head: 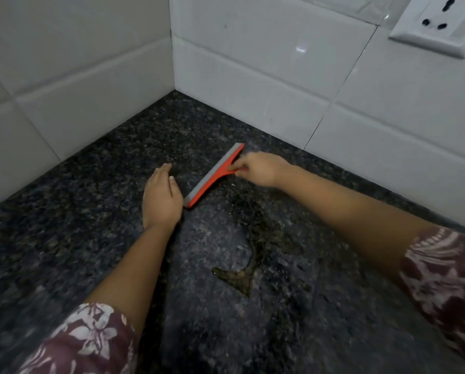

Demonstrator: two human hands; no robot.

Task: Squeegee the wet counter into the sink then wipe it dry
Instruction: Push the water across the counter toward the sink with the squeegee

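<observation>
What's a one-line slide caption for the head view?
Right hand grips red squeegee on dark granite counter, left hand flat beside blade, puddle nearer the camera.

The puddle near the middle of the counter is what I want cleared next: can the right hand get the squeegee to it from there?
Probably yes. The right hand grips the squeegee, and only bare counter separates it from the puddle.
</observation>
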